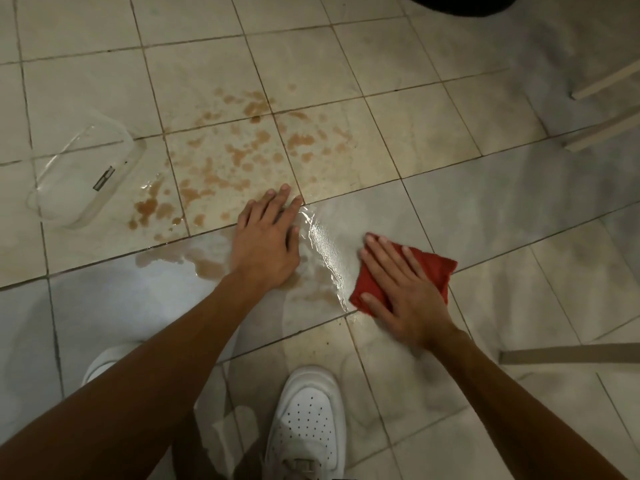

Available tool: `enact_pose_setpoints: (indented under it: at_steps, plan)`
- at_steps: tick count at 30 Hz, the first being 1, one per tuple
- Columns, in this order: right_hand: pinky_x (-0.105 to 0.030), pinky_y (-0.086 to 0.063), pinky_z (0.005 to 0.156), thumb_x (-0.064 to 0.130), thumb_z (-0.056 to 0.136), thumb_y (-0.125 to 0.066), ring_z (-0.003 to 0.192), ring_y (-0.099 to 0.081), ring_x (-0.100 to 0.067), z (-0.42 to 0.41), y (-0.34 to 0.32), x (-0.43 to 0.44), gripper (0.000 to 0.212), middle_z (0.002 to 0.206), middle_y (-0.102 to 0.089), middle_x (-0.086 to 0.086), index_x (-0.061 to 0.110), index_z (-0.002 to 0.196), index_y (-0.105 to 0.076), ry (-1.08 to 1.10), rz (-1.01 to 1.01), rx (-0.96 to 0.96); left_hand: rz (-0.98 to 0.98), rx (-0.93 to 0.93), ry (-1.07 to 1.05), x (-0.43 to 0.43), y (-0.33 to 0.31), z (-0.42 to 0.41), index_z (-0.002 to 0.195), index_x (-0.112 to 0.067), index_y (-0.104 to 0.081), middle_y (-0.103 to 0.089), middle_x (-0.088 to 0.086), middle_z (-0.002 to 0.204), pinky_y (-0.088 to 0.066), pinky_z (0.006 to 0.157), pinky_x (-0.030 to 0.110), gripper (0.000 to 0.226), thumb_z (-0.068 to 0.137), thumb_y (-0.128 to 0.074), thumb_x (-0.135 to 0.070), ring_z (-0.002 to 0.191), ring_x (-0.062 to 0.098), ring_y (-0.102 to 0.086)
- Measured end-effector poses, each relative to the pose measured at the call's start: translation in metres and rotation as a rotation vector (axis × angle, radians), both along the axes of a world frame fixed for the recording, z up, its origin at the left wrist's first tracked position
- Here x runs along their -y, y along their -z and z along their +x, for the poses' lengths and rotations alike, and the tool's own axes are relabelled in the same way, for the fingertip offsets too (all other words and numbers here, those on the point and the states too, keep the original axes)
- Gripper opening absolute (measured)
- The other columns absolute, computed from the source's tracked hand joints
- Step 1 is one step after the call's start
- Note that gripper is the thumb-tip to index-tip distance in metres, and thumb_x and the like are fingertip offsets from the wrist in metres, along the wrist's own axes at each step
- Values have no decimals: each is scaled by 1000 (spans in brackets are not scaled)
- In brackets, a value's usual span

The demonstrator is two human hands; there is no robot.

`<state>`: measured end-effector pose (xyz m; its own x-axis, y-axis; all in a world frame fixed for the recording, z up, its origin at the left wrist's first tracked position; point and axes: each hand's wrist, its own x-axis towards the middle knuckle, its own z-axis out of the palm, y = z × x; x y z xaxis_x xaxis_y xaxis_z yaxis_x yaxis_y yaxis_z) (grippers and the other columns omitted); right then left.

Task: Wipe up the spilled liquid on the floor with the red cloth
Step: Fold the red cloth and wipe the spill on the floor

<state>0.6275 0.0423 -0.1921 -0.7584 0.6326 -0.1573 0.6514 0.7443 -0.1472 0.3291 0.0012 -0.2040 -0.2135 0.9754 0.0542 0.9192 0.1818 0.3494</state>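
Observation:
A brownish spilled liquid (pixel 239 157) lies in blotches and puddles over the pale floor tiles, with a shiny wet streak (pixel 323 251) between my two hands. The folded red cloth (pixel 438 271) lies flat on the floor at centre right. My right hand (pixel 403 289) presses on it with straight fingers, covering most of it. My left hand (pixel 268 237) rests flat on the wet tile with fingers spread, just left of the streak.
A clear plastic container (pixel 83 171) lies on its side on the floor at the left, beside the spill. Wooden furniture legs (pixel 602 131) stand at the right and lower right. My white shoe (pixel 308 420) is at bottom centre.

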Motion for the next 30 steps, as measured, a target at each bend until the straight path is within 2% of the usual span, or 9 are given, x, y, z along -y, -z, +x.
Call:
enact_pose_setpoints:
  at_steps: [4, 6, 9, 11, 16, 18, 23, 25, 30]
  plan:
    - [-54, -2, 138, 57, 115, -18, 170, 12, -18, -35, 4, -1, 75, 185, 8, -3, 18, 176, -2, 287, 5, -6, -6, 7, -18, 0, -2, 5, 163, -25, -40, -31, 2, 173, -17, 130, 51, 58, 106, -37, -37, 159, 26, -26]
    - [-55, -2, 138, 55, 115, -21, 170, 12, -20, -40, 7, 13, 75, 185, 9, -4, 17, 176, -1, 211, -15, -6, -3, 13, -23, 2, -3, 6, 162, -25, -40, -32, 2, 172, -18, 129, 51, 58, 106, -38, -36, 159, 26, -26]
    - [-59, -13, 136, 55, 114, -30, 171, 4, -23, -14, 7, 35, 77, 185, 4, -5, 16, 176, -6, -53, -18, -7, -11, 14, 10, 4, -4, 1, 162, -26, -40, -31, 2, 173, -19, 129, 51, 58, 106, -39, -38, 159, 26, -26]
    - [-59, -16, 136, 58, 113, -33, 172, 0, -23, 5, 4, 31, 78, 185, 0, -4, 17, 176, -10, -118, -9, -4, -17, 17, 26, 5, -3, -3, 162, -27, -40, -30, 1, 173, -20, 129, 49, 58, 106, -39, -40, 159, 26, -26]
    - [-55, -5, 138, 56, 114, -25, 171, 8, -19, -18, 5, 19, 76, 185, 5, -2, 18, 177, -5, 259, 5, -8, -22, 35, 7, 8, -4, 0, 161, -25, -44, -32, 0, 172, -21, 128, 50, 58, 104, -41, -40, 158, 26, -27]
    - [-55, -3, 138, 56, 115, -21, 170, 11, -20, -34, 7, 27, 76, 185, 9, -4, 17, 176, -1, 294, 13, 8, -18, 42, -3, 8, -4, 1, 160, -25, -45, -33, 0, 172, -22, 128, 50, 58, 104, -43, -39, 158, 26, -28]
    - [-60, -17, 135, 54, 114, -37, 172, -1, -23, -17, 7, 47, 78, 185, -2, -6, 14, 176, -12, -119, -2, -29, 3, 28, 42, 11, -4, -10, 159, -28, -46, -35, -2, 171, -26, 125, 47, 53, 107, -46, -36, 156, 25, -32]
    - [-60, -20, 134, 58, 113, -37, 171, -4, -23, -6, 4, 37, 79, 185, -4, -5, 15, 176, -14, -164, 15, -21, 1, 4, 51, 14, -4, -17, 159, -29, -45, -36, -3, 170, -25, 125, 46, 52, 107, -44, -37, 156, 24, -32]
    - [-58, -9, 137, 57, 114, -25, 171, 6, -21, -40, 8, 24, 78, 185, 4, -6, 14, 176, -7, 193, 26, -23, -4, -1, 37, 16, -3, -18, 160, -30, -44, -36, -3, 171, -21, 127, 44, 53, 107, -42, -38, 157, 23, -30]
